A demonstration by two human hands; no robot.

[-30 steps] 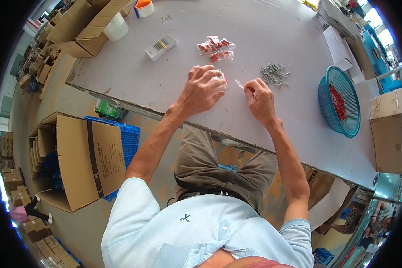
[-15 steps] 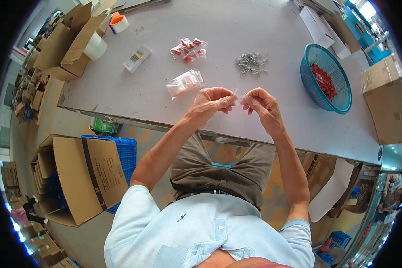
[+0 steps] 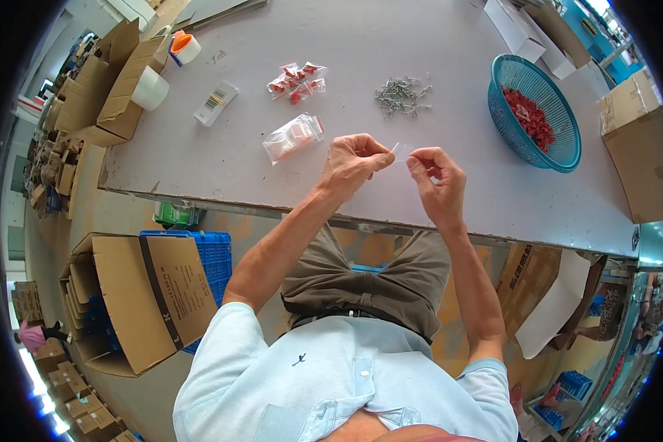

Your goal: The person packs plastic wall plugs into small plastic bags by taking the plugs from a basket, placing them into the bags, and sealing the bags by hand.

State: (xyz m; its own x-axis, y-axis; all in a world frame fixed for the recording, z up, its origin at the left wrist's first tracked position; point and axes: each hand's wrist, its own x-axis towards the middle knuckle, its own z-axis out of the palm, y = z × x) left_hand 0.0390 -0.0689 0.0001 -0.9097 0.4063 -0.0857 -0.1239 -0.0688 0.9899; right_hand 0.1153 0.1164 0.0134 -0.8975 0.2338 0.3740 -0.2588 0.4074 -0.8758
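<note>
Between my two hands a small clear plastic bag is held over the table's near part. My left hand pinches its left side and my right hand pinches the right side. Left of my hands lies a stack of clear bags. Beyond it are several small bags with red parts. A pile of metal screws lies just beyond my hands. At the right, a blue-green basket holds many red parts.
A clear box with a label, a tape roll and an open carton stand at the left of the table. Another carton is at the right edge. Below left, a large carton leans on a blue crate.
My left hand has left the stack of clear bags and come to the small bag in my right hand. Both hands now pinch it. The whole view has shifted.
</note>
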